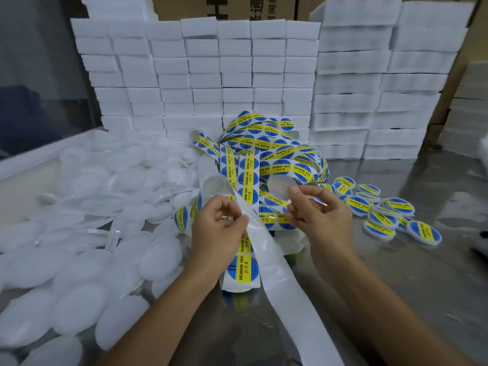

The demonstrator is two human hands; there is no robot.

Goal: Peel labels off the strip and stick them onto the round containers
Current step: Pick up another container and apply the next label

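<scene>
Behind everything, a wall of white foam blocks [237, 75] is stacked high at the back of the shiny metal table [412, 260], with cardboard boxes [224, 6] peeking over the top. Over on the left sprawls a big heap of plain white round containers [87, 233], close enough to grab one at a time. In the middle, a tangled pile of blue and yellow label strip [264, 154] spills toward the person. To the right sits a smaller cluster of labelled containers [383, 215], well apart from the bare ones, likely so finished work stays sorted.

Running down toward the camera is the spent white backing [287, 281], already stripped of its labels and trailing off the near edge. Now to the hands: the left hand [219, 228] pinches the strip right where the backing folds away, fingers curled on it, seemingly to hold it steady for the peel. The right hand [317, 207] is closed around something too, thumb and fingers pinching a peeled label [281, 187] with its pale underside up, and there seems to be a container tucked beneath the fingers, though it is mostly hidden. My read: the label is free and needs pressing onto a container next
</scene>
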